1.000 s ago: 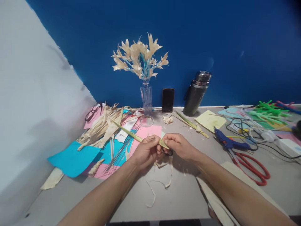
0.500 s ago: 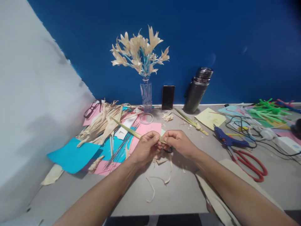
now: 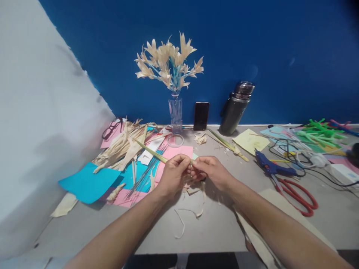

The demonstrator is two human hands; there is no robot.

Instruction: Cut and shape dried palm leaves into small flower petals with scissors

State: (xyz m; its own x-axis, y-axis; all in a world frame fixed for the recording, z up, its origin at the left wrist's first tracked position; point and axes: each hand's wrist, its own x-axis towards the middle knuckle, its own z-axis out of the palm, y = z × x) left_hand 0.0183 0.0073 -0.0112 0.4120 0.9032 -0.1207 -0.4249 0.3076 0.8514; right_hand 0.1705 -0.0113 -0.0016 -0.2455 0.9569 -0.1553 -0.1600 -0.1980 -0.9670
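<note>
A long green leaf strip (image 3: pixel 152 152), perhaps corn husk, slants from the upper left into my left hand (image 3: pixel 176 175). My left fingers and thumb pinch it close to its lower end. Right beside it, my right hand (image 3: pixel 211 170) is closed in a pinch on the same strip, so only a sliver shows between the two hands. Both hands are held over the table, and the fingertips partly hide the strip's end. Below them lie pale husk scraps (image 3: pixel 193 189) and a thin curled strip (image 3: pixel 183 224).
Dried husks (image 3: pixel 123 145) and blue paper (image 3: pixel 88 183) lie left. Behind stand a bottle of husk flowers (image 3: pixel 175 112), a phone (image 3: pixel 201 116) and a flask (image 3: pixel 237 108). To the right are a glue gun (image 3: pixel 273 164), red-handled scissors (image 3: pixel 300 194) and cables (image 3: pixel 283 144).
My hands have drawn slightly closer together, and less of the strip shows between them. The view has shifted a little; the things on the table have not moved.
</note>
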